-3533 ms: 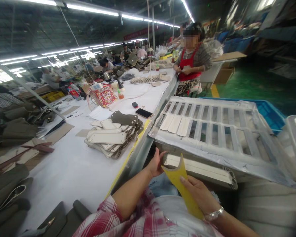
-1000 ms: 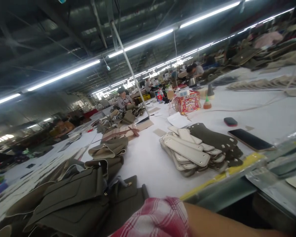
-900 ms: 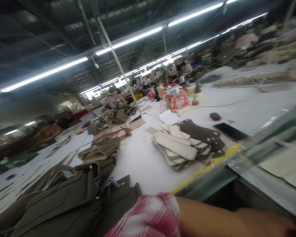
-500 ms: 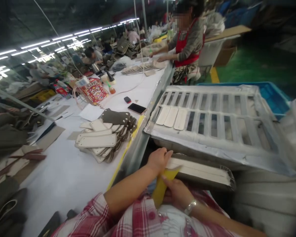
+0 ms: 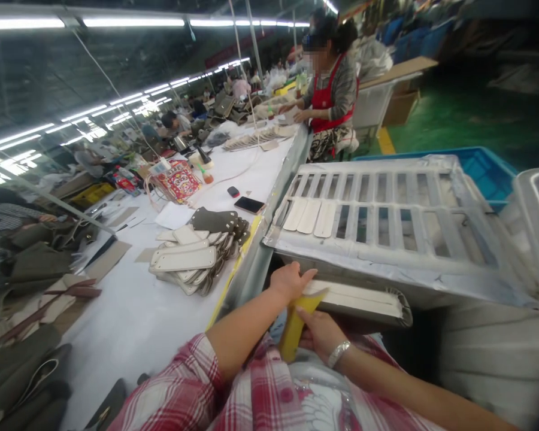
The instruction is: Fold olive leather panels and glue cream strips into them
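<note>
A long grey piece with two cream strips along its upper face [image 5: 359, 299] lies across in front of me, one end near my body. My left hand [image 5: 291, 281] is closed on its near left end, thumb stretched out on top, the other fingers partly hidden. Just below, my right hand [image 5: 318, 332], with a silver bracelet at the wrist, pinches a yellow flat piece [image 5: 299, 326], possibly a scraper or stiff sheet. The yellow piece stands tilted, its upper edge close to the end of the grey piece. The lower fingers of my right hand are hidden.
A slatted, silver-wrapped rack [image 5: 363, 248] carries three cream strips [image 5: 308, 217]. On the white table [image 5: 130, 323] lie stacked cream and grey pieces [image 5: 184, 257] and a phone [image 5: 250, 205]. A blue crate [image 5: 494, 173] stands behind the rack. A co-worker in a red apron [image 5: 326, 96] works farther along.
The view has shifted, so the table appears slightly farther right. Both my hands keep their holds on the grey piece and the yellow piece. The co-worker's hands have lifted a light piece.
</note>
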`<state>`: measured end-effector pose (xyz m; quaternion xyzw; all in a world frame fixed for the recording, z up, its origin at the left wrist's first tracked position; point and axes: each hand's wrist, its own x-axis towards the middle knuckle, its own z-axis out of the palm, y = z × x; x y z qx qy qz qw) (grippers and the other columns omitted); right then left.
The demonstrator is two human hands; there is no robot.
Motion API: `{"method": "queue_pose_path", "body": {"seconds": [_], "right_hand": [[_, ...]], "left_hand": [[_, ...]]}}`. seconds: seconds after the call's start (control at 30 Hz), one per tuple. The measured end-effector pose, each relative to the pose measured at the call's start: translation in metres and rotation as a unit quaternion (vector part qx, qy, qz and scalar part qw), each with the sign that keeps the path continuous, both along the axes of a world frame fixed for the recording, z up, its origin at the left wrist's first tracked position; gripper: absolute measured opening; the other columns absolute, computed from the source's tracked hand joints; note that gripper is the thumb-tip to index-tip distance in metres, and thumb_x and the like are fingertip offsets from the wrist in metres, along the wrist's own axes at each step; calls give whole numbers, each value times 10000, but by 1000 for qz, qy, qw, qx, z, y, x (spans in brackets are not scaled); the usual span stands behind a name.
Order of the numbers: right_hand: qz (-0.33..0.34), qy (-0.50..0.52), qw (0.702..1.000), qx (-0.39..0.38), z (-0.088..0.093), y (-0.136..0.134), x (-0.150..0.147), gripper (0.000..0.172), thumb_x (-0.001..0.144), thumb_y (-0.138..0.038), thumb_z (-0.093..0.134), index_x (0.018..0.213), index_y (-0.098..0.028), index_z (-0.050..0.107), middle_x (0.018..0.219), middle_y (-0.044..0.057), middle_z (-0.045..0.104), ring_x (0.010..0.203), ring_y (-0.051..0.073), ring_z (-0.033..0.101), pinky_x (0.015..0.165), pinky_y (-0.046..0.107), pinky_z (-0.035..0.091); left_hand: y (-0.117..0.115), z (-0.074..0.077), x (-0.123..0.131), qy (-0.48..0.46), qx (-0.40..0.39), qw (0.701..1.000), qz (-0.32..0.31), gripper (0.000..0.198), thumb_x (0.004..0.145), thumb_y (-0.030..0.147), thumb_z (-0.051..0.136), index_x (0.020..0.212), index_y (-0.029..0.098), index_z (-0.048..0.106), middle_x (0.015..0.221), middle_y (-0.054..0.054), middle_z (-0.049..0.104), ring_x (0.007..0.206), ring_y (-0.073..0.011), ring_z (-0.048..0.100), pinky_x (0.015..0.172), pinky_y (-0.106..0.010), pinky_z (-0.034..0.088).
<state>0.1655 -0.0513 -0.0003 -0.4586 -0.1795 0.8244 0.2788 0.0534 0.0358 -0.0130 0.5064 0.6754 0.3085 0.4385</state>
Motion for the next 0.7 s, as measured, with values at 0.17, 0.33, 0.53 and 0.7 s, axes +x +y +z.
{"method": "queue_pose_path", "body": {"seconds": [0.17,0.33,0.53,0.7], "right_hand": [[-13,16,999,28,12,-7,34,200,710,-357,664,787,-185,600,735,52,686,659,200,649,625,323,538],[-78,-3,996,43,19,-5,75,226,654,-391,698,796,-237,612,816,59,691,757,255,653,630,361,551],[-168,-41,983,68,30,15,125,401,542,-374,768,898,-273,614,932,63,672,772,256,645,587,340,556],[-157,-138,973,96,3,74,208,220,694,-380,648,908,-325,643,967,106,655,694,188,649,603,301,522]], "left_hand": [[-10,5,-30,-186,-38,982,12,684,839,673,199,1150,166,537,1194,-105,578,1097,-228,530,860,-327,409],[-50,-8,-49,-283,-55,957,28,541,868,535,340,1278,201,453,1314,-81,497,1154,-209,498,854,-299,428],[-69,-23,-39,-368,4,928,52,533,786,345,590,1289,236,451,1337,-43,475,1212,-218,434,991,-321,342],[-59,-22,-38,-353,16,934,53,523,717,245,638,1225,223,514,1224,-42,565,1156,-224,479,1017,-336,313]]}}
